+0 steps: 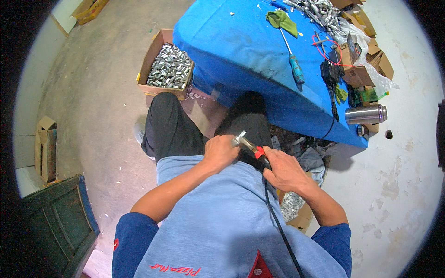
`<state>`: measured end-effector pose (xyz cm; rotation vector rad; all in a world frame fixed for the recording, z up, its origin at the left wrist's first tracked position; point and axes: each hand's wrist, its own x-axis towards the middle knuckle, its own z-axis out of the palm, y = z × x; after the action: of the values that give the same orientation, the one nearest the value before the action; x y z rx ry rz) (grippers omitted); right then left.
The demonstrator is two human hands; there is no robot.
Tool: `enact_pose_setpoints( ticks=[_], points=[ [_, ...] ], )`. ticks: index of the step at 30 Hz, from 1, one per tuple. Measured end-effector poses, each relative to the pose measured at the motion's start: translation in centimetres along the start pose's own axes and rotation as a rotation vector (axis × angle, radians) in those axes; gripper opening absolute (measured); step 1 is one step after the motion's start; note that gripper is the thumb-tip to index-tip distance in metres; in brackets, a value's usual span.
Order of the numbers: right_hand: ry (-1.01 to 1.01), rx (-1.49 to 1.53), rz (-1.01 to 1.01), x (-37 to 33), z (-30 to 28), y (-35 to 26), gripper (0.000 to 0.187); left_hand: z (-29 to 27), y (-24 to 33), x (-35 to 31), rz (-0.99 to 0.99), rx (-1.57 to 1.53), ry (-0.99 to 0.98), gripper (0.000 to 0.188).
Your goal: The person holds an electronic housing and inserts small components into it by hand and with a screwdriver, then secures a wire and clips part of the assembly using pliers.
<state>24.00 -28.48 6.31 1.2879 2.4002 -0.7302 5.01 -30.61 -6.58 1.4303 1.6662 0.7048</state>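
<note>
Over my lap, my left hand [220,150] is closed around a small silver metal part [239,138] that pokes out past the fingertips. My right hand [283,169] grips a corded pen-like power tool [261,155] with a dark handle, a red collar and a metal barrel. The barrel slants up to the left, its front end at the metal part; whether the two touch is hard to tell. From the handle a black cord [278,217] trails down across my light blue apron [208,217].
A cardboard box [149,60] full of silver metal pieces [169,67] stands on the floor ahead. The blue-covered table [232,51] bears a screwdriver [296,69], a green cloth [282,22], a black adapter [329,72] and a steel flask [365,114]. More silver pieces [292,204] lie low at right.
</note>
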Motion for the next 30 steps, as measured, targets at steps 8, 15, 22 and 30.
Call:
enact_pose_setpoints(
  ticks=[8, 15, 22, 30],
  points=[
    [-0.044, -0.041, -0.002, 0.3, -0.3, -0.2, 0.059, 0.2, -0.3, 0.0, 0.02, 0.014, -0.008, 0.023],
    [-0.027, 0.433, -0.11, 1.2, 1.5, 2.5, 0.05, 0.2, -0.3, 0.0, 0.005, 0.037, -0.008, 0.02],
    [-0.29, 0.806, 0.12, 1.8, 2.2, 3.3, 0.043, 0.4, -0.6, -0.1, -0.022, 0.067, -0.077, 0.025],
    [-0.293, 0.844, 0.214, 1.9, 3.9, 3.9, 0.036, 0.1, -0.1, -0.2, -0.05, 0.104, -0.119, 0.027]
  ],
)
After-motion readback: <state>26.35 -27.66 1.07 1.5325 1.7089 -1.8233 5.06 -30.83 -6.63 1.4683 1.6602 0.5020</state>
